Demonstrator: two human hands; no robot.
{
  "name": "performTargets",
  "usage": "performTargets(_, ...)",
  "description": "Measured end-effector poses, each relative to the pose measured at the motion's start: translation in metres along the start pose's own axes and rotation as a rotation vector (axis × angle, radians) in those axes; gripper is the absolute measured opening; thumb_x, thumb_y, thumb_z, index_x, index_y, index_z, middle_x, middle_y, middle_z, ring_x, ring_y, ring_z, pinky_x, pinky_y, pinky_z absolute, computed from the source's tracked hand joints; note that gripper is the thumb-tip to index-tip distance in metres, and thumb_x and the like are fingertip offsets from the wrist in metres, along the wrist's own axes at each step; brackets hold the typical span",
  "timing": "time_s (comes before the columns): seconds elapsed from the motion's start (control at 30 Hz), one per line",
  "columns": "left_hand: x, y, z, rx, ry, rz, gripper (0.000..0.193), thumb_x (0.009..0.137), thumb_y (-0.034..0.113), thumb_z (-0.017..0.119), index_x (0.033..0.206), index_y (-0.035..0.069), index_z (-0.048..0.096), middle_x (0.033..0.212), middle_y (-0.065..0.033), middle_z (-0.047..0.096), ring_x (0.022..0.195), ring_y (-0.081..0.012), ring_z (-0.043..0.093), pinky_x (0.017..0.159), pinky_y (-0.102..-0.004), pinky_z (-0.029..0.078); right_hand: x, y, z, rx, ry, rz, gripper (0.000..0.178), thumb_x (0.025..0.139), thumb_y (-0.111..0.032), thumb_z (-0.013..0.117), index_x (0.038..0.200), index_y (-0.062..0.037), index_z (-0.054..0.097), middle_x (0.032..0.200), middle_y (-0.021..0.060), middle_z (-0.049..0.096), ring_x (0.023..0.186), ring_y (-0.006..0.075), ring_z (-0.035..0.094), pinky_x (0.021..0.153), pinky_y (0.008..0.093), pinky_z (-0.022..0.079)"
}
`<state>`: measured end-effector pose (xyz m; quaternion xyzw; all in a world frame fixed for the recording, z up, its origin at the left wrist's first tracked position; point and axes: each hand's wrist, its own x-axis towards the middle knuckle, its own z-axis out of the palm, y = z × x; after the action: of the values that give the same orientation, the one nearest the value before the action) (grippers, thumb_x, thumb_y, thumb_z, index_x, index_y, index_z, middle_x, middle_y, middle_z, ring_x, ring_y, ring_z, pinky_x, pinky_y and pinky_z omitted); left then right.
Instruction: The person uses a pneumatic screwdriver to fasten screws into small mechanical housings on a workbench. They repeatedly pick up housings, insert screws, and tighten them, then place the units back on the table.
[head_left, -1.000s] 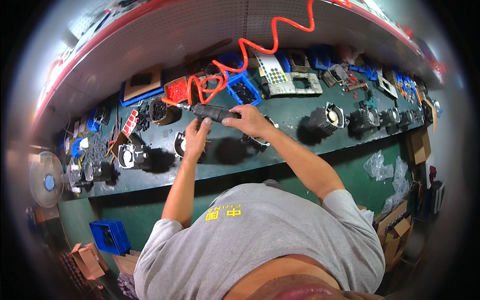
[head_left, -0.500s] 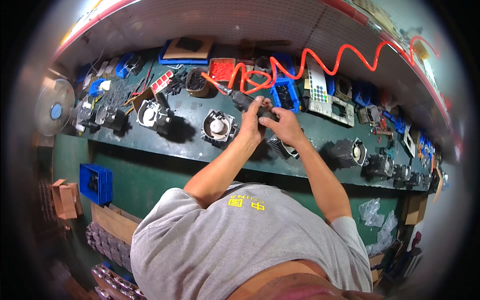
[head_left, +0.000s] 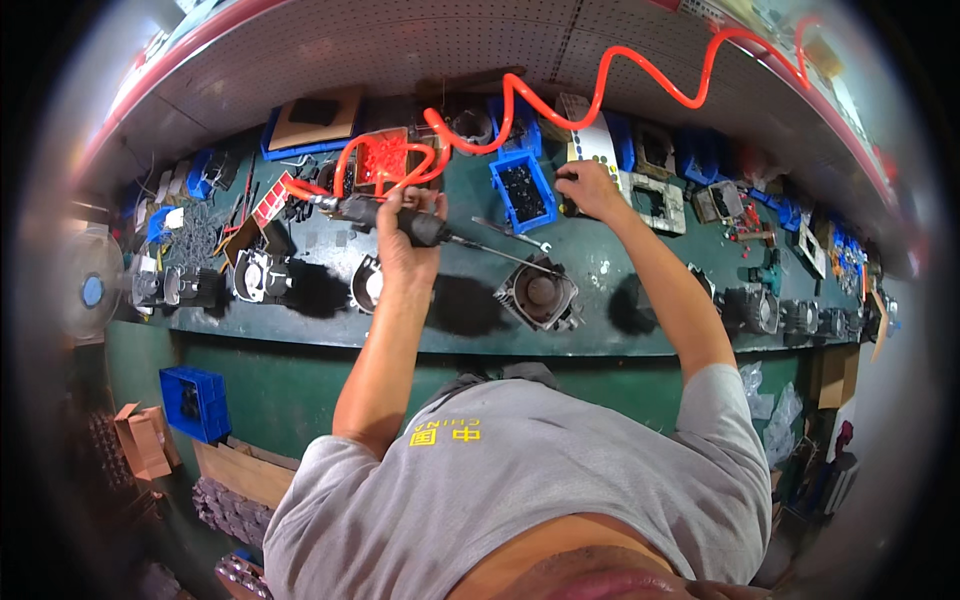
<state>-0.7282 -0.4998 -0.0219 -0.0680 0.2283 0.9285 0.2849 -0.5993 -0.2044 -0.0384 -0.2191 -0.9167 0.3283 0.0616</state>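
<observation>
Now my left hand (head_left: 407, 245) wraps a cylindrical black driver (head_left: 429, 230), left of centre. Upper centre-right, my right hand (head_left: 594, 190) curls; contents, can't tell.

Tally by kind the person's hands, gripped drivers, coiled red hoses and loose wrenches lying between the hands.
Hands: 2 (left hand, right hand)
Gripped black driver: 1
Coiled red hose: 1
Loose wrench between the hands: 1
Total: 5

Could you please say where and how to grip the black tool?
Probably by the black tool's thick body, from the near side, as the left hand does: it sits crosswise, slim shaft pointing right, red hose at its left end.
</observation>
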Motion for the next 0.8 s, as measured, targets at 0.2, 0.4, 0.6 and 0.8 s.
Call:
performTargets(0.2, 0.015, 0.013, 0.011, 0.039, 0.087, 0.158, 0.018, 0.090, 0.020, 0.072, 0.101, 0.010, 0.063, 0.094, 0.0006, 0.068, 0.096, -0.0169, 0.065, 0.110, -0.0465, 0.044, 0.119, 0.069, 0.062, -0.127, 0.039, -0.019, 0.019, 0.088, -0.018, 0.066, 0.099, -0.0052, 0.074, 0.101, 0.0229, 0.071, 0.099, 0.0431, 0.066, 0.088, 0.0480, 0.054)
performTargets(0.4, 0.024, 0.005, 0.015, 0.076, 0.120, 0.239, 0.020, 0.093, 0.021, 0.067, 0.106, 0.008, 0.063, 0.097, -0.0027, 0.065, 0.100, -0.0198, 0.063, 0.110, -0.0463, 0.045, 0.199, 0.118, 0.136, -0.329, -0.130, -0.014, 0.020, 0.090, -0.009, 0.055, 0.104, -0.0047, 0.070, 0.114, 0.0238, 0.069, 0.110, 0.0420, 0.065, 0.091, 0.0480, 0.056)
performTargets(0.6, 0.028, -0.002, 0.014, 0.117, 0.126, 0.271, 0.024, 0.092, 0.021, 0.069, 0.109, 0.007, 0.063, 0.098, -0.0044, 0.067, 0.104, -0.0218, 0.064, 0.113, -0.0486, 0.043, 0.238, 0.124, 0.152, -0.374, -0.210, 0.007, 0.021, 0.086, -0.005, 0.058, 0.099, 0.0012, 0.074, 0.109, 0.0265, 0.071, 0.105, 0.0429, 0.069, 0.089, 0.0500, 0.057)
performTargets(0.8, 0.034, -0.008, 0.008, 0.108, 0.147, 0.271, 0.023, 0.092, 0.021, 0.069, 0.109, 0.007, 0.064, 0.099, -0.0050, 0.068, 0.104, -0.0225, 0.064, 0.113, -0.0491, 0.044, 0.259, 0.111, 0.153, -0.454, -0.321, 0.114, 0.026, 0.089, -0.011, 0.061, 0.108, -0.0013, 0.075, 0.115, 0.0248, 0.070, 0.111, 0.0411, 0.068, 0.093, 0.0477, 0.056)
